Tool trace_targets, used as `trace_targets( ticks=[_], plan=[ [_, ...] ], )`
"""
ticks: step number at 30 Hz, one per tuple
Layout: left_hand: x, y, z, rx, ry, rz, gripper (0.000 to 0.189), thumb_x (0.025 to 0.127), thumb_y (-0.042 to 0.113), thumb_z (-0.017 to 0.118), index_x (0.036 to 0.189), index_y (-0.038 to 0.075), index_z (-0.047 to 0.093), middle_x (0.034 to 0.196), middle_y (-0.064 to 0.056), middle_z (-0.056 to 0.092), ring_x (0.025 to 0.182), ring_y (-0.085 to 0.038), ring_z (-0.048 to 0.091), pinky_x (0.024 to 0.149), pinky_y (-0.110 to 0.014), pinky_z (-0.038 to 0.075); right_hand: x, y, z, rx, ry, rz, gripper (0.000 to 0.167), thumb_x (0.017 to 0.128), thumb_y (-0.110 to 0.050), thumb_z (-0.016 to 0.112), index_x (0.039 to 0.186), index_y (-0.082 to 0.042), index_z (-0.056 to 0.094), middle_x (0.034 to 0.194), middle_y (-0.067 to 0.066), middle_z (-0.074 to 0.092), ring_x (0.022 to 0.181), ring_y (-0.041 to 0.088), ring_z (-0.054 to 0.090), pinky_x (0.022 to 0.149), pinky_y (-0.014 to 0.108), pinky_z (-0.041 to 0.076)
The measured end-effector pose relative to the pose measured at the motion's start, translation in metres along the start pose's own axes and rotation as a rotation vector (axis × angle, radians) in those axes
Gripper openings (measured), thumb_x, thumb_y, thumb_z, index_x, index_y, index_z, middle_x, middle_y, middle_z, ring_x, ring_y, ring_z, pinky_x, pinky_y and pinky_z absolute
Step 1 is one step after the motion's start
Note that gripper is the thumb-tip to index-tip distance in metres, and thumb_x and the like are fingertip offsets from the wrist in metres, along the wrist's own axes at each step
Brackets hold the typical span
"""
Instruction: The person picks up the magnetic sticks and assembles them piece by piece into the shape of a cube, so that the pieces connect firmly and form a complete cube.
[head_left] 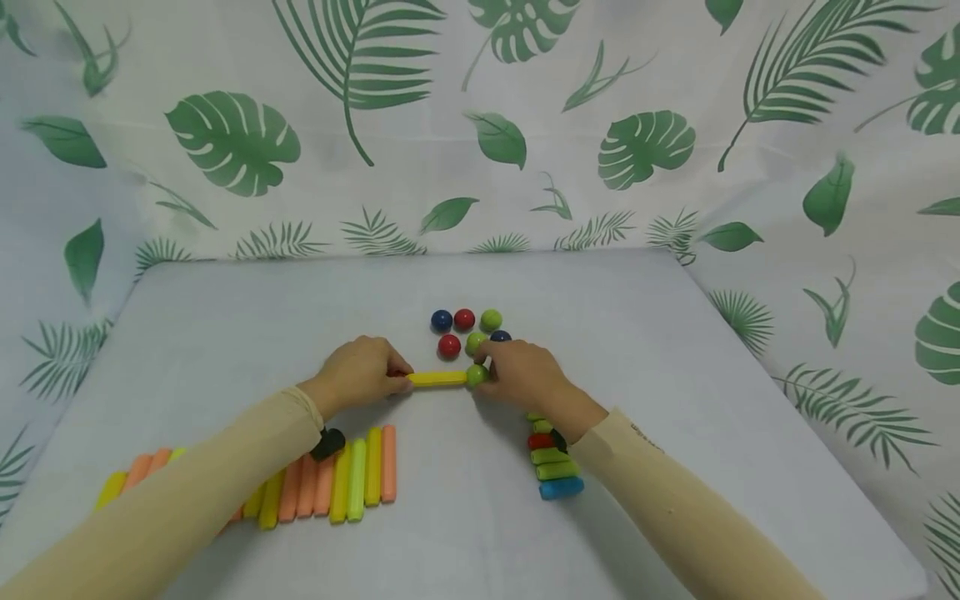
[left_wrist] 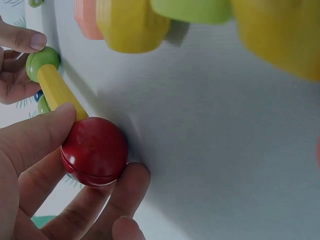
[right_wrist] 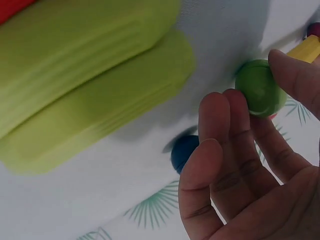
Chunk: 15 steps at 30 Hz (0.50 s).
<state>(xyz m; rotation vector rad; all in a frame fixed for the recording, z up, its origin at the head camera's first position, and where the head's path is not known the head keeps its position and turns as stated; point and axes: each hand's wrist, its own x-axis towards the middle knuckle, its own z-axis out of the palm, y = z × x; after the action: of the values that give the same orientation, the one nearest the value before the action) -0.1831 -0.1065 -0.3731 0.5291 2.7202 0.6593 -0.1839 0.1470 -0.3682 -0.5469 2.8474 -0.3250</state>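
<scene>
A yellow stick lies crosswise between the two hands, with a ball at each end. At its left end, the left hand grips a glossy red ball between thumb and fingers; in the head view those fingers mostly cover the ball. The right hand pinches a green ball at the stick's other end, thumb on one side and fingers on the other. Just beyond the right hand's fingers sit another green ball and a dark blue ball, both partly hidden.
Behind the stick rest a blue ball, two red balls and a green ball. A row of yellow, orange and green sticks runs under the left forearm. Shorter green, red and blue sticks line up by the right wrist.
</scene>
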Motion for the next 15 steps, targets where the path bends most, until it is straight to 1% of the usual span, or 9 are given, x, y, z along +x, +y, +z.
trace_targets(
  ticks=[4,7,9,12,14,15],
  plan=[
    [0.002,0.000,0.003,0.020,0.013,0.002,0.023,0.092,0.026,0.077,0.110,0.013,0.080,0.088,0.006,0.072,0.069,-0.011,0.056,0.066,-0.029,0.048,-0.001,0.001,0.002,0.022,0.000,0.007,0.038,0.086,-0.031,0.082,0.119,-0.017,0.069,0.083,-0.006,0.065,0.076,0.014,0.059,0.066,0.030,0.050],
    [0.003,0.002,0.005,0.041,0.018,0.006,0.024,0.091,0.027,0.078,0.110,0.013,0.080,0.088,0.006,0.072,0.070,-0.012,0.055,0.067,-0.030,0.048,-0.001,0.002,0.002,0.023,-0.001,0.018,0.042,0.086,-0.032,0.081,0.123,-0.017,0.067,0.085,-0.006,0.066,0.077,0.014,0.059,0.066,0.030,0.051],
    [0.004,0.003,0.005,0.052,0.015,0.012,0.024,0.091,0.028,0.078,0.110,0.014,0.080,0.090,0.006,0.072,0.072,-0.012,0.056,0.068,-0.030,0.048,-0.003,0.003,0.000,-0.010,0.003,0.039,0.047,0.085,-0.034,0.081,0.126,-0.017,0.066,0.087,-0.004,0.066,0.077,0.015,0.059,0.066,0.030,0.051],
    [0.006,0.003,0.005,0.053,0.012,0.022,0.025,0.091,0.030,0.077,0.111,0.014,0.080,0.091,0.005,0.072,0.073,-0.013,0.055,0.068,-0.030,0.048,-0.008,-0.006,-0.005,-0.097,0.037,0.055,0.044,0.086,-0.037,0.080,0.122,-0.016,0.068,0.089,-0.003,0.068,0.075,0.015,0.059,0.064,0.031,0.051],
    [0.006,0.002,0.004,0.047,0.017,0.022,0.025,0.091,0.030,0.078,0.111,0.015,0.080,0.091,0.005,0.072,0.073,-0.013,0.055,0.068,-0.031,0.048,-0.012,-0.021,-0.005,-0.157,0.062,0.001,0.037,0.087,-0.038,0.079,0.116,-0.016,0.070,0.090,-0.003,0.069,0.073,0.014,0.059,0.063,0.031,0.052],
    [0.006,0.001,0.004,0.043,0.019,0.020,0.025,0.091,0.030,0.078,0.111,0.015,0.080,0.092,0.005,0.072,0.073,-0.014,0.055,0.068,-0.031,0.048,-0.015,-0.030,-0.004,-0.177,0.076,-0.052,0.033,0.088,-0.037,0.079,0.112,-0.017,0.071,0.091,-0.003,0.070,0.073,0.014,0.058,0.062,0.030,0.052]
  ],
)
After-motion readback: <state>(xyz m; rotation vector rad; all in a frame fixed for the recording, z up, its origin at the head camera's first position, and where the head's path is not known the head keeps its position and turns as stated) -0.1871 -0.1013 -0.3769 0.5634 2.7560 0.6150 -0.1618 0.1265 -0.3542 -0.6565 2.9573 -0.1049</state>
